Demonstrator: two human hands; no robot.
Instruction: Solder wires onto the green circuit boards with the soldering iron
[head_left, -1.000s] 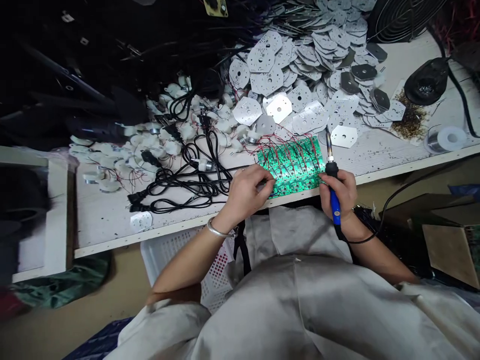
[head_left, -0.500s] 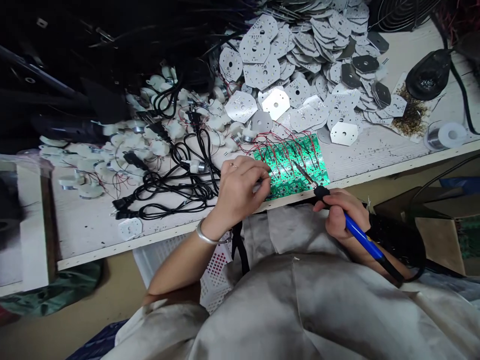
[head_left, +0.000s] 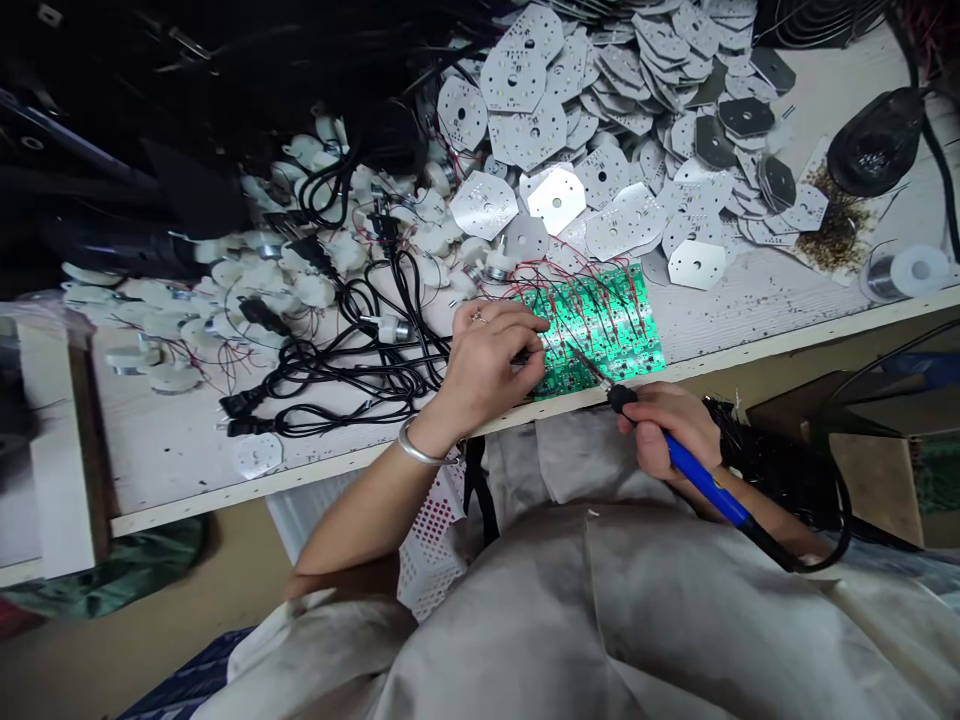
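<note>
A green circuit board panel (head_left: 630, 340) lies at the table's front edge, with thin red and black wires (head_left: 577, 290) running over it. My left hand (head_left: 495, 360) rests at the panel's left end, fingers curled and pinched together; what is between the fingertips is hidden. In my right hand (head_left: 671, 430) is a blue soldering iron (head_left: 709, 480), gripped like a pen. Its metal tip points left and up over the panel's lower middle. Whether the tip touches the board I cannot tell.
Black power cords (head_left: 352, 370) lie left of my left hand, beside a heap of small white motors (head_left: 292, 275). White plates (head_left: 517, 75) are piled behind the panel. At the right are a solder spool (head_left: 904, 272), a black iron holder (head_left: 877, 140) and dark scraps (head_left: 832, 225).
My right hand has moved the soldering iron left, its tip now nearer my left hand. The left hand keeps its pinch at the panel's left end. The view has shifted slightly.
</note>
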